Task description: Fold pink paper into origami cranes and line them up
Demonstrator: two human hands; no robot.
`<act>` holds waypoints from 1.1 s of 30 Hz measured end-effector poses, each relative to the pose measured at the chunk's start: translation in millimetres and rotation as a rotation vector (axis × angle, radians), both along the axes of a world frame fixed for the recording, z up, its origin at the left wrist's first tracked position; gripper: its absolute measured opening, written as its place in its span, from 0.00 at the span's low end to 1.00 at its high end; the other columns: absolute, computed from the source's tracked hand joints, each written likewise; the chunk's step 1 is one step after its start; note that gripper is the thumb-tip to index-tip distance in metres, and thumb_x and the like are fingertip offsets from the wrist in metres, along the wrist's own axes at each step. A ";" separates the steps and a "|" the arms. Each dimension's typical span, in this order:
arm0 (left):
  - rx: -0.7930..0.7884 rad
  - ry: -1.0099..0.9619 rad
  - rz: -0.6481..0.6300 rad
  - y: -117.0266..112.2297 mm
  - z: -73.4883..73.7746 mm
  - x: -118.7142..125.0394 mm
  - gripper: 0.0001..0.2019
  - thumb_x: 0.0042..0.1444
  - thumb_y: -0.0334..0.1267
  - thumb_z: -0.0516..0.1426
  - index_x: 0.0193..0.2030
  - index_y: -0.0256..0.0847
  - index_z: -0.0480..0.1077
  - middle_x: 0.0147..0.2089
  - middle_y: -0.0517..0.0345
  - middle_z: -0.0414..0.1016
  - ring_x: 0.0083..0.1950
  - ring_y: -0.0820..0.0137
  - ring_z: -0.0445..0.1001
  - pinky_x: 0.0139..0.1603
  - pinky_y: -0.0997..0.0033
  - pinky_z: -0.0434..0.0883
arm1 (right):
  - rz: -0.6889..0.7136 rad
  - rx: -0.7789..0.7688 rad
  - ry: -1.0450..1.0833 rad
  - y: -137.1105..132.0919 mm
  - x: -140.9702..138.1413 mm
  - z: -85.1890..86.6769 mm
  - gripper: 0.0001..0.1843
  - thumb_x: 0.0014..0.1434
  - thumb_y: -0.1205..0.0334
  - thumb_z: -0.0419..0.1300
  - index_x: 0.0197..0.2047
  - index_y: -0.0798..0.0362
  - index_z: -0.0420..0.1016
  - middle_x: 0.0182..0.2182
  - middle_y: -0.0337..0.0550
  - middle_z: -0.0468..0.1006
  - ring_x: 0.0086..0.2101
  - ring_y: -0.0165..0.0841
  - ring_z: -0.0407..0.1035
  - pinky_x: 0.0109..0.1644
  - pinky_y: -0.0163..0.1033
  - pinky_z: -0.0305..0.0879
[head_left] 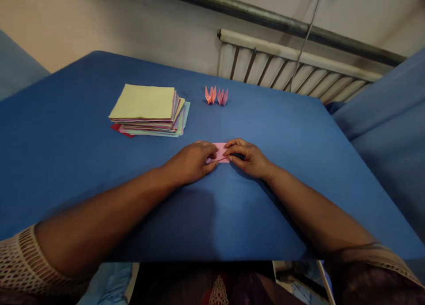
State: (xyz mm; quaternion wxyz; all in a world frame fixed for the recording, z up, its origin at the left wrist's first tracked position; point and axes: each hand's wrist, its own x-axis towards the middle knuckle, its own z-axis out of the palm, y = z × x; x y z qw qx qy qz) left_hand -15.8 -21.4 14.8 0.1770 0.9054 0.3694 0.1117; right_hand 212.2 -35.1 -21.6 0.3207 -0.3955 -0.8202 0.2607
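A small folded piece of pink paper [220,151] lies on the blue table between my two hands. My left hand [198,160] grips its left end, thumb at the near edge and curled fingers on top. At the right end, my right hand [246,156] pinches the paper with thumb and fingertips. A crease or folded flap runs along the near side of the paper. Parts of both ends are hidden under my fingers. Farther back stand two folded paper figures with pointed tips, one orange-pink [210,95] and one darker pink [222,97].
A thick stack of coloured paper sheets [142,102], yellow on top, sits at the back left of the blue table [282,128]. Behind the table are a white radiator [265,66] and a metal pipe [265,17] along the wall. Blue fabric [392,114] hangs at the right.
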 end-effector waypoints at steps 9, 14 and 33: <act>-0.022 -0.010 0.066 4.9 0.3 -0.5 0.08 0.59 0.34 0.55 0.35 0.38 0.75 0.49 0.49 0.78 0.53 0.60 0.74 0.58 0.59 0.69 | -0.224 -0.082 -0.099 4.4 -12.4 -2.5 0.05 0.61 0.63 0.62 0.32 0.50 0.74 0.37 0.39 0.75 0.36 0.30 0.70 0.44 0.38 0.66; 0.006 -0.002 0.089 6.4 -2.2 -2.1 0.06 0.57 0.34 0.56 0.35 0.38 0.75 0.43 0.50 0.78 0.49 0.60 0.74 0.54 0.59 0.69 | -0.281 -0.075 -0.133 8.4 -15.6 -5.0 0.06 0.60 0.61 0.64 0.31 0.51 0.74 0.33 0.38 0.72 0.32 0.29 0.67 0.40 0.37 0.64; 0.029 0.013 0.053 11.2 -7.8 -3.5 0.14 0.61 0.37 0.56 0.52 0.40 0.76 0.51 0.51 0.78 0.52 0.60 0.72 0.58 0.58 0.66 | -0.388 -0.098 -0.218 6.5 -20.3 -0.7 0.06 0.60 0.59 0.64 0.33 0.50 0.74 0.35 0.39 0.73 0.33 0.31 0.68 0.40 0.38 0.65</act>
